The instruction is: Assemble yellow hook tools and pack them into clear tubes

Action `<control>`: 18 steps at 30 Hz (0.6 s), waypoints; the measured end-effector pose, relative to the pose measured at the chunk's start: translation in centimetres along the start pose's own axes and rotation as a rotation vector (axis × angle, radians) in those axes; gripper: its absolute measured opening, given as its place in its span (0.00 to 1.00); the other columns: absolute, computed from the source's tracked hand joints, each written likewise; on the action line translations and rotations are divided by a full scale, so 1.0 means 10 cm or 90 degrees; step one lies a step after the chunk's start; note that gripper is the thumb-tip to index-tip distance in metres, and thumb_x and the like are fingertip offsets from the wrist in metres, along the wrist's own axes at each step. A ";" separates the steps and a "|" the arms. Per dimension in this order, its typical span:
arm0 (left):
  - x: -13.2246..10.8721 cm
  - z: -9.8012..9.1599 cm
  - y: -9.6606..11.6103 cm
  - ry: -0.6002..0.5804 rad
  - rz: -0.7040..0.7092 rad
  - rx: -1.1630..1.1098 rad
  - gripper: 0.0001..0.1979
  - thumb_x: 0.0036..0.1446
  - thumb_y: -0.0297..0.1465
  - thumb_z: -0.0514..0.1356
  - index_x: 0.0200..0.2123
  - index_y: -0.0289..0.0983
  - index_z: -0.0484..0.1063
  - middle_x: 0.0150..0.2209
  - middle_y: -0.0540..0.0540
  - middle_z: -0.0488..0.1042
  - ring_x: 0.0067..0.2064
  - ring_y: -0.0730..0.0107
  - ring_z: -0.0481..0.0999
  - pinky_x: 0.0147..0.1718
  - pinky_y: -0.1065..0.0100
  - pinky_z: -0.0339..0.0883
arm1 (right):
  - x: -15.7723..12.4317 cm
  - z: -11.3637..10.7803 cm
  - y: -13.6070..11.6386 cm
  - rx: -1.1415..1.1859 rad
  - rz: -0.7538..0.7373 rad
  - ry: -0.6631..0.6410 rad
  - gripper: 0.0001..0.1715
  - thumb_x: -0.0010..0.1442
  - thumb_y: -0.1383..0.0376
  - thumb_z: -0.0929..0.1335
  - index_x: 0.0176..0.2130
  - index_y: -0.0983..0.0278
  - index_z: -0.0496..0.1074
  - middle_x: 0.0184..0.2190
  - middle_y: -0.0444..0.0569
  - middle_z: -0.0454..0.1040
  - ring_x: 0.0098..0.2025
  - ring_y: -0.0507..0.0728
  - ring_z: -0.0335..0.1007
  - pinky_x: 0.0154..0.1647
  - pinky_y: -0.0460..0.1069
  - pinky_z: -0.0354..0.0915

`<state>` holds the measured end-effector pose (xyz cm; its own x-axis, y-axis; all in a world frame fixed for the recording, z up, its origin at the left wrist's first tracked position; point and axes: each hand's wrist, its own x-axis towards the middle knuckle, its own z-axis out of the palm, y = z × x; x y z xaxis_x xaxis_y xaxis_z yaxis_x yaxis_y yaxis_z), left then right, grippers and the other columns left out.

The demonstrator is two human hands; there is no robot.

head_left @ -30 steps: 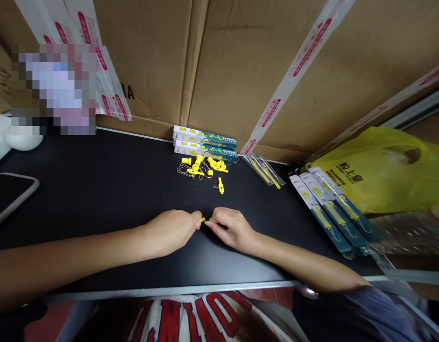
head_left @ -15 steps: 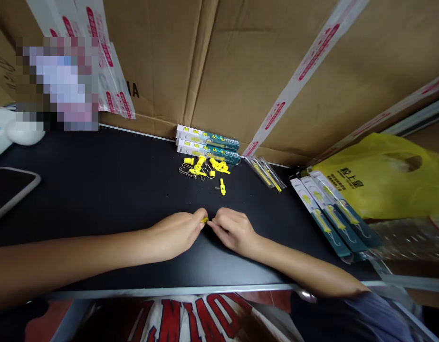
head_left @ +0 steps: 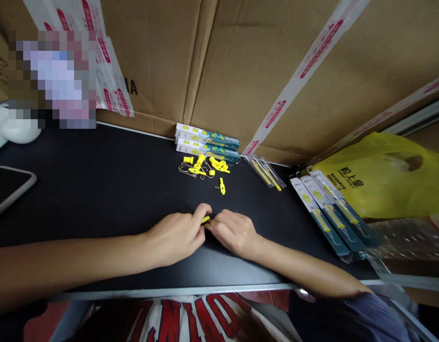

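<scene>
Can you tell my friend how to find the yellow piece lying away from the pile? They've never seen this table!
Start at the black table and find the yellow pile in front of the two boxes at the back. From the pile toward the right hand lies one slim yellow piece. Unlike the piled ones, it lies apart, with a tiny spring at its left.

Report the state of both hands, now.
Left hand: closed on a small yellow piece.
Right hand: closed, right by that piece; whether it grips anything cannot be told.
</scene>
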<state>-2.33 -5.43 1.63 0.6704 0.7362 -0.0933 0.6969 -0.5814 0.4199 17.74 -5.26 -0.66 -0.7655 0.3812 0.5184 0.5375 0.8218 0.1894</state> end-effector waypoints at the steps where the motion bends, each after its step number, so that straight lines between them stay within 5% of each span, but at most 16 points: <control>1: 0.01 -0.01 -0.02 0.016 0.002 -0.013 0.18 0.62 0.30 0.46 0.55 0.36 0.53 0.32 0.44 0.78 0.32 0.56 0.80 0.26 0.66 0.64 | 0.01 0.00 0.01 0.016 0.004 -0.005 0.09 0.63 0.69 0.65 0.30 0.62 0.64 0.23 0.44 0.67 0.25 0.53 0.58 0.25 0.48 0.53; 11: 0.07 -0.09 -0.10 0.039 0.002 -0.037 0.25 0.60 0.52 0.48 0.50 0.39 0.58 0.26 0.50 0.75 0.28 0.58 0.79 0.24 0.68 0.61 | -0.02 0.10 0.09 0.265 0.098 0.022 0.08 0.64 0.59 0.64 0.40 0.62 0.62 0.31 0.50 0.71 0.31 0.56 0.65 0.32 0.51 0.63; 18: 0.09 -0.04 -0.14 0.041 0.054 0.016 0.20 0.63 0.46 0.48 0.51 0.39 0.57 0.22 0.54 0.73 0.25 0.60 0.78 0.23 0.70 0.60 | 0.03 0.11 0.15 0.379 0.192 -0.022 0.25 0.58 0.52 0.69 0.48 0.62 0.60 0.44 0.56 0.69 0.46 0.61 0.65 0.46 0.58 0.65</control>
<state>-2.80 -3.85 1.36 0.7102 0.7040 0.0003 0.6448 -0.6506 0.4011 17.91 -3.44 -1.14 -0.6290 0.6360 0.4471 0.4501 0.7669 -0.4575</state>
